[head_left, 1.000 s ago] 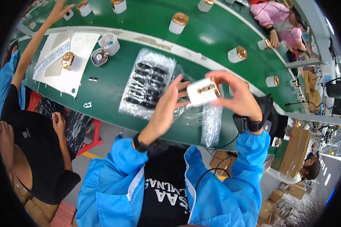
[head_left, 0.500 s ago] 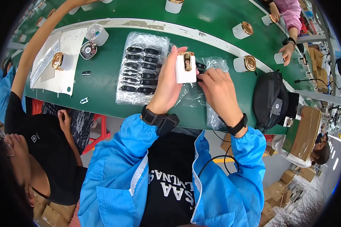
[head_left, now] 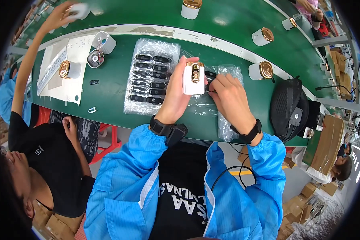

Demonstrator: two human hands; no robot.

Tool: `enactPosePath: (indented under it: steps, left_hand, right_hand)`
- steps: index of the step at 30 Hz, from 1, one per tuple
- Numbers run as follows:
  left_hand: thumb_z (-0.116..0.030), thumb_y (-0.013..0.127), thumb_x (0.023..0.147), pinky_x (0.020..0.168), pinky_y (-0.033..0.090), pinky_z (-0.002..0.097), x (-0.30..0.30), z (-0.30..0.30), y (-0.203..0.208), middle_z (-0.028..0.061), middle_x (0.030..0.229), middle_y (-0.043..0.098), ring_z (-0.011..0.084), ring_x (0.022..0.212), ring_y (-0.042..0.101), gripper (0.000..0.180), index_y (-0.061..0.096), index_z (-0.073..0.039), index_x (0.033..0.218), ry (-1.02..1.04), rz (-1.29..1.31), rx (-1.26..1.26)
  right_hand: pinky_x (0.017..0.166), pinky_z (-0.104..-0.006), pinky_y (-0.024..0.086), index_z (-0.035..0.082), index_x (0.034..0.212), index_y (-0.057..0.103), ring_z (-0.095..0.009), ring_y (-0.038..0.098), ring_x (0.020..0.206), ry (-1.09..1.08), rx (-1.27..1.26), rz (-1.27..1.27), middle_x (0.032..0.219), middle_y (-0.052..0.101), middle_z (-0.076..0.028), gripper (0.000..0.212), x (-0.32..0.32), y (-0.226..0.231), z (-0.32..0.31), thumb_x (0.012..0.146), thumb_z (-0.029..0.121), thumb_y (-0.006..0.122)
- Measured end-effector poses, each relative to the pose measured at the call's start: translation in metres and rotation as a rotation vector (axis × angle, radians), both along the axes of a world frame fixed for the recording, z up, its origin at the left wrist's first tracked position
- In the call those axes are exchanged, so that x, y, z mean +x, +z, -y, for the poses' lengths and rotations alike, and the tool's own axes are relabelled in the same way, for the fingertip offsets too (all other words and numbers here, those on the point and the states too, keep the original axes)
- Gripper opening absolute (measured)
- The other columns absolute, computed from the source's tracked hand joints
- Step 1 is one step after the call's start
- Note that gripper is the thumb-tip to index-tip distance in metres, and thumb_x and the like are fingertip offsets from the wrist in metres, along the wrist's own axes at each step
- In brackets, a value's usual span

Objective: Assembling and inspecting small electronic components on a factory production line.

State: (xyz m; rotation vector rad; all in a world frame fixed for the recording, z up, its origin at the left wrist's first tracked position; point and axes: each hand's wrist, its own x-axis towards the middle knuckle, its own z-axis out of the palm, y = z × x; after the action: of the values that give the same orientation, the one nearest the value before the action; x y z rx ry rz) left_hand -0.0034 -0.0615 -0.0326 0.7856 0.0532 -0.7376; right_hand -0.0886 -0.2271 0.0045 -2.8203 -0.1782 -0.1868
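Observation:
My left hand (head_left: pixel 175 93) is wrapped around a white ribbed canister (head_left: pixel 194 84) with a gold rim and a gold-edged oval display panel facing up. Close to its right side, my right hand (head_left: pixel 230 94) has its fingers pinched at a small black oval panel (head_left: pixel 209 76), partly hidden by the fingertips. Beneath the right hand lies a crumpled clear plastic bag (head_left: pixel 228 124). Left of my hands, a clear bubble-wrap sheet (head_left: pixel 138 50) bears two columns of black oval panels (head_left: pixel 158 75).
Gold-topped white canisters (head_left: pixel 261 71) stand across the green table (head_left: pixel 108 90) and beyond the white divider strip (head_left: pixel 164 32). A black mesh case (head_left: pixel 286 106) sits at right. At left are an open white housing (head_left: pixel 104 43), a white sheet (head_left: pixel 72 94) and a co-worker's raised arm (head_left: pixel 26 70).
Both my hands keep their holds; the canister sits slightly lower in view. The co-worker at left now has a blurred white object in the raised hand. The pink-sleeved person at far right has drawn back.

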Motion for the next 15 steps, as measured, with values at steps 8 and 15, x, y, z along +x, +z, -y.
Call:
enactPosePath:
  steps: [8,15]
  left_hand:
    - [-0.051,0.035,0.116,0.097,0.057,0.0386,-0.002,0.000,0.002,0.0087,0.099,0.070,0.0211,0.095,0.070,0.060,0.062,-0.002,0.137,-0.009,-0.005,0.035]
    - [-0.051,0.031,0.116,0.095,0.057,0.0413,-0.010,-0.003,0.018,0.0107,0.097,0.069,0.0214,0.090,0.067,0.062,0.059,-0.001,0.138,-0.061,0.043,-0.051]
  right_hand:
    - [0.075,-0.0431,0.051,0.002,0.091,0.069,-0.033,0.066,0.083,-0.067,0.195,0.119,0.088,0.069,-0.011,0.016,-0.019,0.028,0.002,0.081,-0.001,0.080]
    - [0.066,-0.0403,0.052,0.001,0.093,0.070,-0.031,0.066,0.077,-0.130,0.089,0.249,0.087,0.068,-0.011,0.021,-0.035,0.048,0.000,0.077,-0.007,0.082]
